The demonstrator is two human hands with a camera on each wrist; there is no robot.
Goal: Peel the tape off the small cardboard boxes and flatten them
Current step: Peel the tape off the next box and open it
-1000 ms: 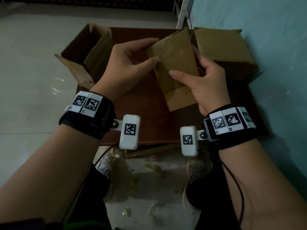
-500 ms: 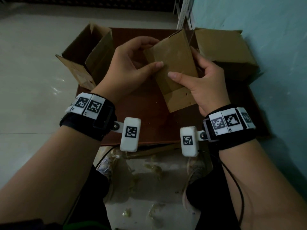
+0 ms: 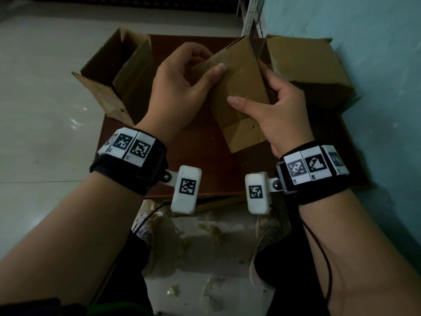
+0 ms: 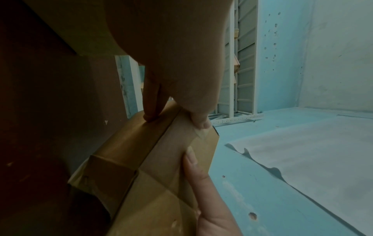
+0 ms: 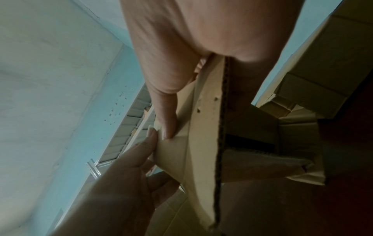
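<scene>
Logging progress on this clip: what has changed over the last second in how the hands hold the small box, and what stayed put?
The left hand slid its thumb further across the face of the small cardboard box, and its fingers curled in at the upper left corner. The box tipped slightly. The right hand keeps its grip on the right side. The open box at left and the closed box at right did not move.
</scene>
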